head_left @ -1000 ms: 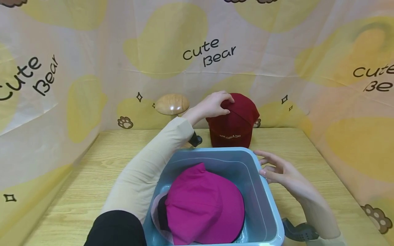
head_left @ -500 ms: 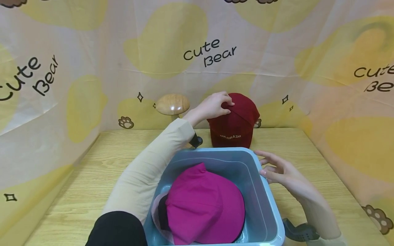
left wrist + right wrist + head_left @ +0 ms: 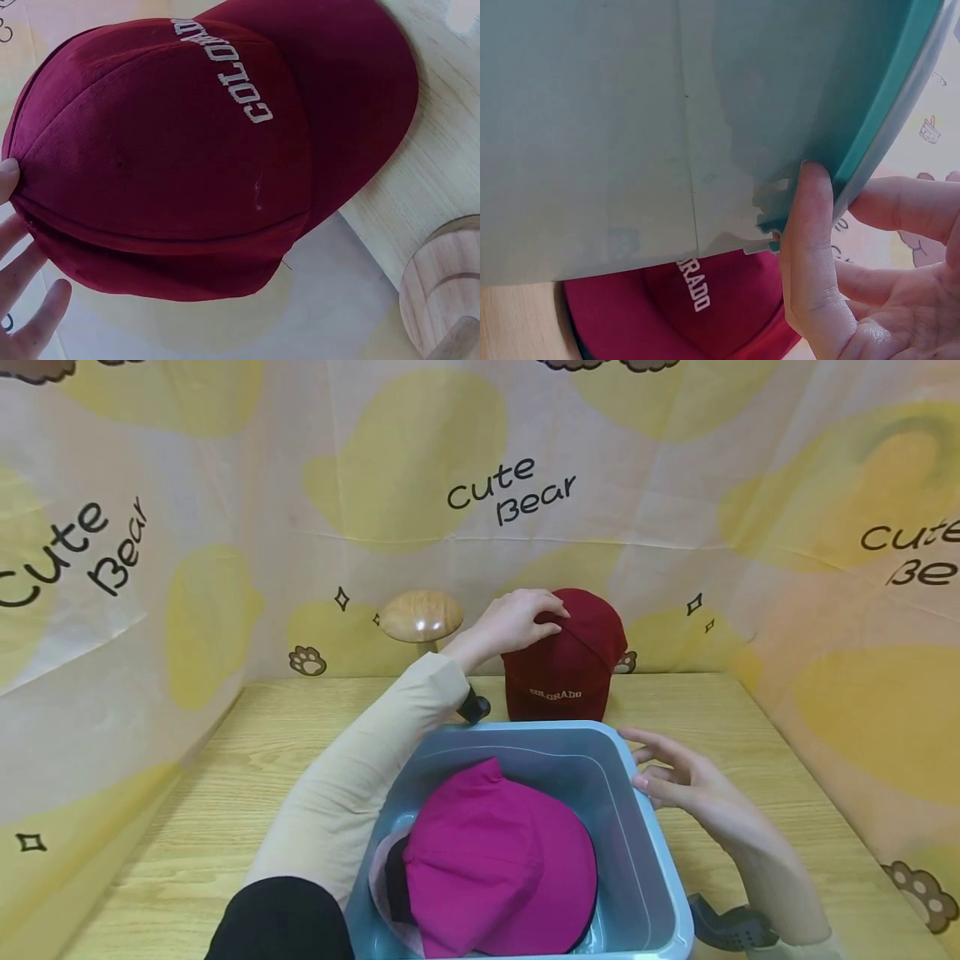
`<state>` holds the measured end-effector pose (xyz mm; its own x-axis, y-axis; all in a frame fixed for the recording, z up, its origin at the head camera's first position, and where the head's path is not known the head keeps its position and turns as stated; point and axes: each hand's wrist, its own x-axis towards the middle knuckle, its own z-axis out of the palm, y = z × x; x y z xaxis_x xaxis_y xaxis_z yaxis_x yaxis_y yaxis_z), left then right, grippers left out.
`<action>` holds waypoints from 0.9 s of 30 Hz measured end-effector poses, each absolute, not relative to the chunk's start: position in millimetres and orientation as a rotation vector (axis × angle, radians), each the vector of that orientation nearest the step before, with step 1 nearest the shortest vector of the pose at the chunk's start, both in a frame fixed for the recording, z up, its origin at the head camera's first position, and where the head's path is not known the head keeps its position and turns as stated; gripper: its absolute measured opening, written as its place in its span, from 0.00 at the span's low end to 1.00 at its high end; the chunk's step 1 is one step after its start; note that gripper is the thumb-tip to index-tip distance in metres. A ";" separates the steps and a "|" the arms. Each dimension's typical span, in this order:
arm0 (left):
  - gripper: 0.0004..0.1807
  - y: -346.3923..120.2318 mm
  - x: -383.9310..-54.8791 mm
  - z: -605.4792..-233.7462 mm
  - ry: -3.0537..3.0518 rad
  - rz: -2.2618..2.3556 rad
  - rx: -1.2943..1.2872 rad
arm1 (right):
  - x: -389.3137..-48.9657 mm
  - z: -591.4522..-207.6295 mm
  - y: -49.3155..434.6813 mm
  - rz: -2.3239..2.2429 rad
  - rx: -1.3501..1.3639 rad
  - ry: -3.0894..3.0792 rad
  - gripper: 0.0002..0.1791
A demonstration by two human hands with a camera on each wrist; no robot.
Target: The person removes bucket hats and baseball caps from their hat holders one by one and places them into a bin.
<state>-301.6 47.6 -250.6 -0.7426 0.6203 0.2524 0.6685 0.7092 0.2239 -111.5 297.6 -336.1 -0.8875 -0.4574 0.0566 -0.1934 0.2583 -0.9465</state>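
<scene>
My left hand (image 3: 517, 620) pinches the crown of a dark red baseball cap (image 3: 566, 664) behind the bin. The cap stands brim down, its COLORADO lettering towards me. In the left wrist view, the fingertips sit at the back of the red cap (image 3: 165, 142). At the right, my right hand (image 3: 678, 777) holds the rim of a light blue plastic bin (image 3: 637, 860) near its far corner. The right wrist view has the thumb and a finger about the bin's edge. A magenta cap (image 3: 495, 860) lies inside the bin, over a paler item that is mostly hidden.
A wooden stand (image 3: 422, 617) with a rounded top rises left of the red cap, its lower part behind my left arm. The wooden tabletop (image 3: 202, 760) reaches back to a printed cloth wall (image 3: 390, 460), with more cloth on both sides.
The red cap has shifted slightly to the left, and my left hand with it. My right hand and the bin stay in place.
</scene>
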 end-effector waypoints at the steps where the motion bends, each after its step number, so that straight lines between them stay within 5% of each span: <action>1: 0.16 47.2 -301.1 -250.7 -2.749 -0.456 -1.041 | -111.6 -336.2 297.5 -1.676 -0.603 2.302 0.29; 27: 0.15 58.5 -304.1 -236.8 -2.540 -0.579 -0.906 | -113.2 -337.9 296.0 -1.683 -0.597 2.308 0.29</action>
